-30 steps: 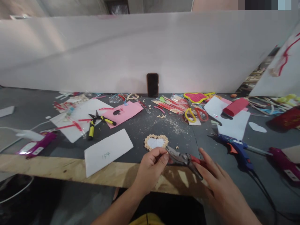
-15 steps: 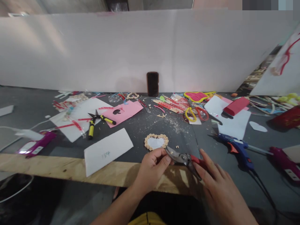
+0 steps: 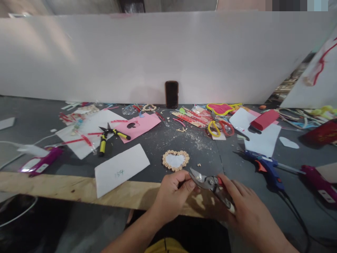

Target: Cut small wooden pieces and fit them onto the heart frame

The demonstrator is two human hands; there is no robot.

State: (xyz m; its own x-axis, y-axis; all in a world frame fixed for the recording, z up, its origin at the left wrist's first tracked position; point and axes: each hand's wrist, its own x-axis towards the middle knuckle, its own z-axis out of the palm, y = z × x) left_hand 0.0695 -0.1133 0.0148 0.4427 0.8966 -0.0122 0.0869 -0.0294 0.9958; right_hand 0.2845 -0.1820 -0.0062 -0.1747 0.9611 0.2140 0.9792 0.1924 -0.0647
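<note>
My right hand (image 3: pixel 246 202) is wrapped around a pair of pruning shears (image 3: pixel 210 182) with red on the handle, its blades pointing left. At the blade tips, my left hand (image 3: pixel 172 193) is closed with thumb and forefinger pinched together. Whatever sits between those fingers is too small and hidden to name. Just beyond the left hand lies a white paper heart (image 3: pixel 175 161) edged with a ring of small tan wooden-looking bits. A few loose tan bits (image 3: pixel 199 164) rest on the dark table to its right.
Left are black-and-yellow pliers (image 3: pixel 102 144), pink paper (image 3: pixel 147 124) and a white card (image 3: pixel 122 170) with handwriting. A blue glue gun (image 3: pixel 265 165) lies right, scissors (image 3: pixel 214 129) behind. A phone (image 3: pixel 171 94) leans on the white panel (image 3: pixel 105 56). A wooden strip (image 3: pixel 65 188) edges the table.
The shears and both hands have shifted slightly toward me, the shears also a little right. My right hand's fingers have curled further round the handles. The heart has stayed in place.
</note>
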